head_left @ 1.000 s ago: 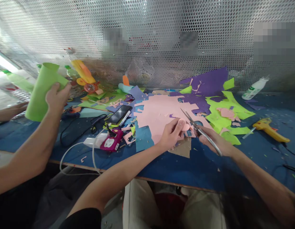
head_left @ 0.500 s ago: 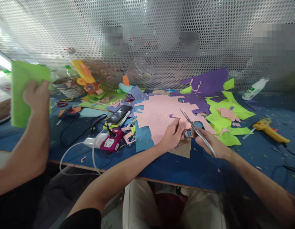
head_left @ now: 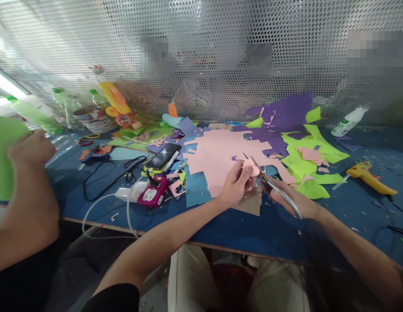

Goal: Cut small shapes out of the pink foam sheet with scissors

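Note:
Between the thumb and fingers of my left hand (head_left: pixel 235 183) is a small pink paper piece (head_left: pixel 251 167) with a rounded edge. My right hand (head_left: pixel 290 199) grips a pair of scissors (head_left: pixel 283 195), whose slightly parted blades lie right beside the piece, pointing up and left. Whether the blades touch the paper I cannot tell. Under both hands spreads a large pink sheet (head_left: pixel 214 156) with ragged, cut edges. A brown card (head_left: pixel 248 206) and a blue sheet (head_left: pixel 196 190) stick out from below it.
A yellow glue gun (head_left: pixel 372 177) and a white bottle (head_left: pixel 350 121) lie on the right, past green scraps (head_left: pixel 305 169). To the left are a phone (head_left: pixel 162 156) and a magenta power socket (head_left: pixel 153 190) with cords. A co-worker's hand (head_left: pixel 30 149) holds a green sheet (head_left: pixel 4 151).
The pink piece has turned in my left hand and shows its rounded edge. The scissors have shifted slightly, their blades more apart. The co-worker's hand and green sheet moved left and down.

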A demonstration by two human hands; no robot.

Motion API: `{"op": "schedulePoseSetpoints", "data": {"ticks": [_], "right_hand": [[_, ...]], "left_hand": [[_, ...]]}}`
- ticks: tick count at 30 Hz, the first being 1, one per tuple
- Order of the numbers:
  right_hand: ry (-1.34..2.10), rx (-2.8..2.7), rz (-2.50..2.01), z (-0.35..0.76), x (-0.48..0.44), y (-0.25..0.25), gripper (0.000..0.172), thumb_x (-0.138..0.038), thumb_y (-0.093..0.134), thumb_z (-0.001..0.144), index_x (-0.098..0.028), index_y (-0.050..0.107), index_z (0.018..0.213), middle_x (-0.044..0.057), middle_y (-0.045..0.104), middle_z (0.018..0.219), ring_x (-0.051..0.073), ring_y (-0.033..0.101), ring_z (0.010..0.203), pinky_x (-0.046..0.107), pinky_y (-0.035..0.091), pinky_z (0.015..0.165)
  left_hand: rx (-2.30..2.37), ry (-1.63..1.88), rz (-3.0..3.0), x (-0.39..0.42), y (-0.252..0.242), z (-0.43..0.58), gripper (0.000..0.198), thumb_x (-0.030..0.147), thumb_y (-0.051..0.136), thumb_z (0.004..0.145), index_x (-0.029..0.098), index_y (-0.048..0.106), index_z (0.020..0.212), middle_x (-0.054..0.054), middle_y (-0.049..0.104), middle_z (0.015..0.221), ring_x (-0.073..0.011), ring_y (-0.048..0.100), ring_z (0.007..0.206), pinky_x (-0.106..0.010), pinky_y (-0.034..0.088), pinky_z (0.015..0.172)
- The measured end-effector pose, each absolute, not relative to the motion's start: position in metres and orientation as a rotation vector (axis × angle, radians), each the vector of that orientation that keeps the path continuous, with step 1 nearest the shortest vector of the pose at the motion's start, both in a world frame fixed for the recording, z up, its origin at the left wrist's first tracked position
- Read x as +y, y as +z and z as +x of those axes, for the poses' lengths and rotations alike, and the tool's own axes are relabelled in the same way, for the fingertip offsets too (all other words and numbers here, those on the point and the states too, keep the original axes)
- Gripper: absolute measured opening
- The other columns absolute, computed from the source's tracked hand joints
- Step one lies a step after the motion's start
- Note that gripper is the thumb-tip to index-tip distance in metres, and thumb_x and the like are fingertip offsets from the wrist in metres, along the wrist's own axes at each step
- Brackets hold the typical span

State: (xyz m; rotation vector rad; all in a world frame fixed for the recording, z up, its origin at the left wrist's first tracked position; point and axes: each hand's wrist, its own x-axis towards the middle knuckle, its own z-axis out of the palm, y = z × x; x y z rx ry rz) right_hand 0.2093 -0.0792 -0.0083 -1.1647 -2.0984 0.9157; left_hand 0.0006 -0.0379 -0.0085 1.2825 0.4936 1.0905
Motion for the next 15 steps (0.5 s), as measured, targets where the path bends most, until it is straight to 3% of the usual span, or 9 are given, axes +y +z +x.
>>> {"op": "schedulePoseSetpoints", "data": {"ticks": [8,12,15], "right_hand": [[0.789,-2.063,-1.242,0.2064,-0.0746,-0.0117,0.030,-0.053,0.046,0.095,-0.025,0.054,0.099,0.000,0.059,0.079,0.019,0.055,0.063,0.032,0.047,0.061],[0.750,-2.050,-1.316,0.2025,-0.0767,-0.0124,0.033,-0.057,0.045,0.094,-0.024,0.053,0.097,0.000,0.058,0.075,0.018,0.053,0.058,0.030,0.043,0.055],[0.740,-2.075,-1.272,0.1998,-0.0795,-0.0097,0.030,-0.053,0.046,0.096,-0.025,0.054,0.102,0.002,0.063,0.083,0.020,0.057,0.064,0.031,0.047,0.059]], "left_hand": [[0.478,1.021,1.076,-0.0341,-0.0038,-0.0012,0.043,0.060,0.059,0.095,0.022,0.042,0.088,0.007,0.041,0.060,-0.0044,0.026,0.041,-0.023,0.018,0.040],[0.452,1.002,1.106,-0.0342,-0.0032,-0.0016,0.043,0.061,0.059,0.095,0.022,0.041,0.087,0.006,0.040,0.061,-0.0054,0.029,0.043,-0.023,0.020,0.041],[0.495,1.042,1.237,-0.0386,-0.0030,-0.0002,0.043,0.063,0.055,0.096,0.022,0.042,0.088,0.006,0.043,0.063,-0.0064,0.034,0.046,-0.023,0.026,0.044]]}}
